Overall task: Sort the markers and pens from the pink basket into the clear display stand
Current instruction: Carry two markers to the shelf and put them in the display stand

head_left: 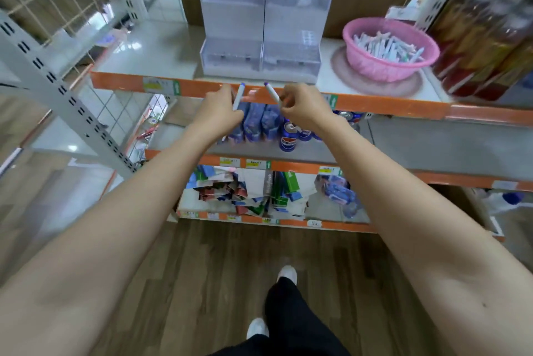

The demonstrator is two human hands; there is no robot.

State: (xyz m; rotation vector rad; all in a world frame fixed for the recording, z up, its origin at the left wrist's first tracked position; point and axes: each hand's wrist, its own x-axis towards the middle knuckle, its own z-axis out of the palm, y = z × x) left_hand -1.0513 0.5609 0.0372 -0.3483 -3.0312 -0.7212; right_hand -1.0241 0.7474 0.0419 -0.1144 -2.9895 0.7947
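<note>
Head view, store aisle, near edge of the top shelf.

DESK: What is at the left?

PHOTOGRAPHER: The left hand (219, 109) grips a white marker (238, 96) by its lower barrel, blue cap pointing up and away. Just right of it, the right hand (302, 109) pinches a second marker (272, 93) the same way. The two hands are close together but not touching, and both hover in front of the orange shelf lip (121, 83).

DESK: Why hold them by the lower end?

PHOTOGRAPHER: Likely so that each can be stood in a slot. The clear display stand (230, 18) sits on the shelf just beyond the hands, its tiers stepping up toward the far side. The markers are short of it and not yet inside. Blur hides whether the tiers hold anything.

DESK: And the supply?

PHOTOGRAPHER: The pink basket (375, 65) stands to the right of the stand, within reach, on a round mat (340, 67). A heap of pens (386, 45) lies in it, so most of the sorting appears to be ahead. Tall bottles (484, 38) crowd the far right, near the basket.
</note>
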